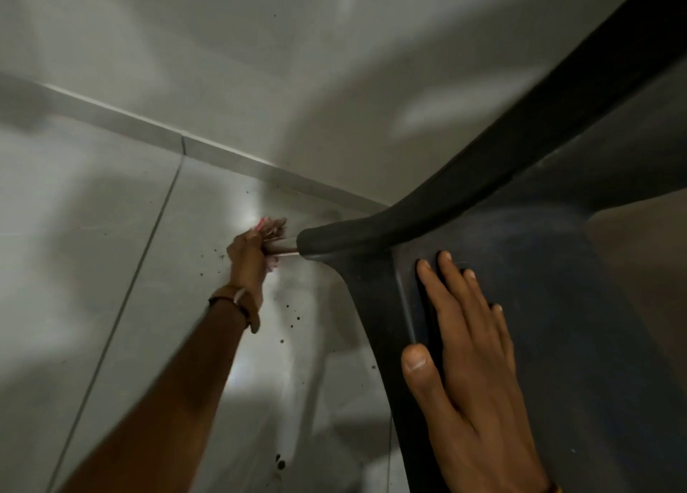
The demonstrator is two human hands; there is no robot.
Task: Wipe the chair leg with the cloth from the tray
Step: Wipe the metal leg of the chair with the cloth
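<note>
A dark plastic chair (520, 269) fills the right side, seen from above. Its thin metal leg (286, 251) sticks out leftward from a black socket toward the floor. My left hand (249, 262) is closed around that leg with a pinkish cloth (271, 226) bunched in its fingers, the cloth pressed against the metal. A brown strap sits on that wrist. My right hand (472, 351) lies flat, fingers spread, on the chair's dark surface and holds nothing. The tray is out of sight.
Grey floor tiles (111, 269) with dark specks and grout lines lie under the leg. A pale skirting strip (223, 154) and white wall (260, 65) run behind, close to the chair's back edge.
</note>
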